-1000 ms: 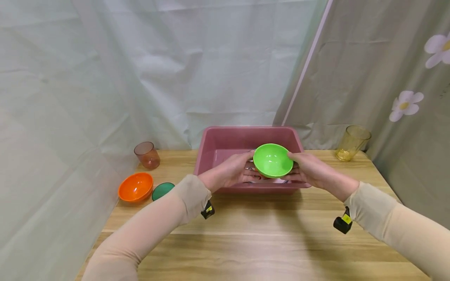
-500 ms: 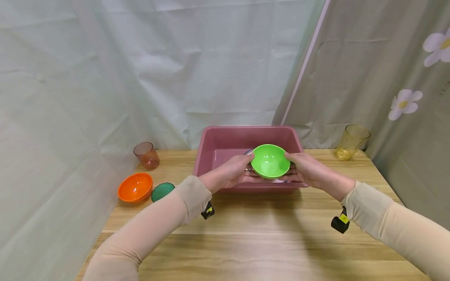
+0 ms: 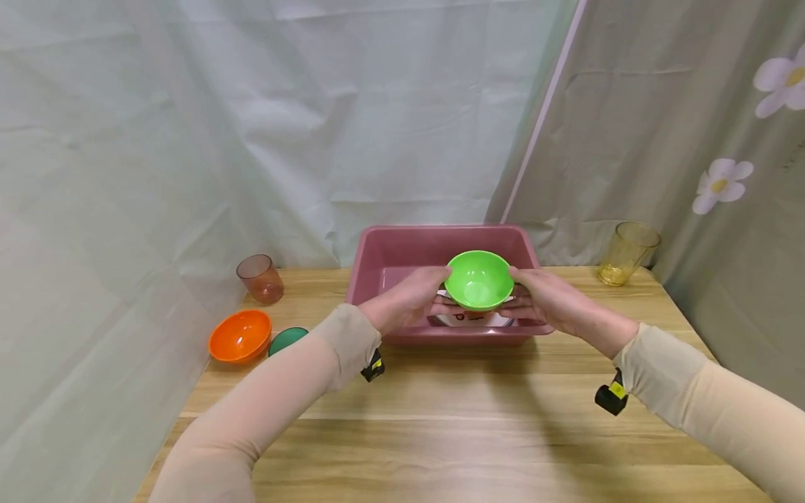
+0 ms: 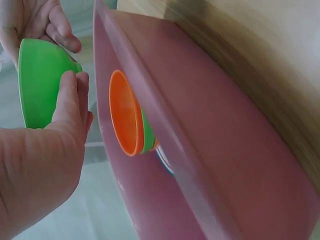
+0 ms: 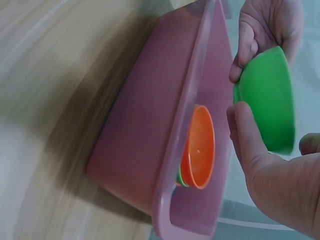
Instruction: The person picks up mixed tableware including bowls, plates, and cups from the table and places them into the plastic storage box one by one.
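A bright green bowl (image 3: 479,281) is held between both hands above the pink basin (image 3: 361,279). My left hand (image 3: 420,297) grips its left side, thumb at the rim and fingers under the body. On the opposite side my right hand (image 3: 544,297) holds it the same way. In both wrist views the green bowl (image 4: 42,82) hangs clear of the basin. Inside the basin an orange bowl (image 4: 125,114) is nested in another green bowl (image 4: 147,131). Beneath them lies a white plate (image 3: 449,320) with printed marks, partly hidden by the hands and held bowl.
At the table's left stand a second orange bowl (image 3: 241,336), a dark green round dish (image 3: 287,339) partly behind the left sleeve, and a reddish clear cup (image 3: 260,279). A yellow clear glass (image 3: 627,253) stands at the back right. Curtains (image 3: 402,112) enclose the wooden table (image 3: 478,433).
The green bowl has shifted slightly left and, over the last half second, a little upward in the head view, with both hands still on it. More of the white plate shows beneath.
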The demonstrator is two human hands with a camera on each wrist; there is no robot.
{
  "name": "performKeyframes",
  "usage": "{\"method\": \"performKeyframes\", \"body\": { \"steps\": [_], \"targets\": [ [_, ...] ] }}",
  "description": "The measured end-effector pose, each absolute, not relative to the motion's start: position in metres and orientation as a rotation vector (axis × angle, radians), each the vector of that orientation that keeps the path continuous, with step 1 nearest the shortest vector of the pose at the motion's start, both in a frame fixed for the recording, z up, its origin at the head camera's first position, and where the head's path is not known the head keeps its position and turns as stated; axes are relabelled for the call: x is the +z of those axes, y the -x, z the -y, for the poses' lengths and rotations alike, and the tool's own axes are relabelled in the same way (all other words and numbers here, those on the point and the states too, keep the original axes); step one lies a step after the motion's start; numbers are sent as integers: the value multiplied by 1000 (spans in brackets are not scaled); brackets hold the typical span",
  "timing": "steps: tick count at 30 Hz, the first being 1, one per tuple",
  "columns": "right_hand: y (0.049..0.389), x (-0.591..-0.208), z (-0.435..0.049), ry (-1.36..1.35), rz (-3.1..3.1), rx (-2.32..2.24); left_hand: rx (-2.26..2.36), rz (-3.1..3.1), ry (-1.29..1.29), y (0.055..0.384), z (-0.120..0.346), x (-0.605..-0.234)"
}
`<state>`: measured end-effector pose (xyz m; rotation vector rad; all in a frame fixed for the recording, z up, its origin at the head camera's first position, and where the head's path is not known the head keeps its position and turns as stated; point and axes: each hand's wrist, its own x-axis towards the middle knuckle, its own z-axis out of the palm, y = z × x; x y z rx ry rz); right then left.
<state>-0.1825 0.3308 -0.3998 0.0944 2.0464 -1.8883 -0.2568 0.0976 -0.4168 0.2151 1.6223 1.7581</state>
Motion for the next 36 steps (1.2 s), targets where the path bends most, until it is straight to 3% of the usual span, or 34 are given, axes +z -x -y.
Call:
{"method": "performKeyframes", "body": {
  "steps": [10, 21, 28, 36],
  "targets": [
    [165, -384, -342, 103, -2616, -1402, 1745, -1699, -158, 284, -101, -418],
    [147, -394, -340, 438, -3029, -847, 1631, -1816, -158, 307, -120, -421],
    [135, -402, -337, 488, -3151, -503, 1575, -1884, -151, 315, -127, -422],
    [129, -412, -339, 499, -3144, -417, 1478, -2013, -201, 319, -132, -424]
  ]
}}
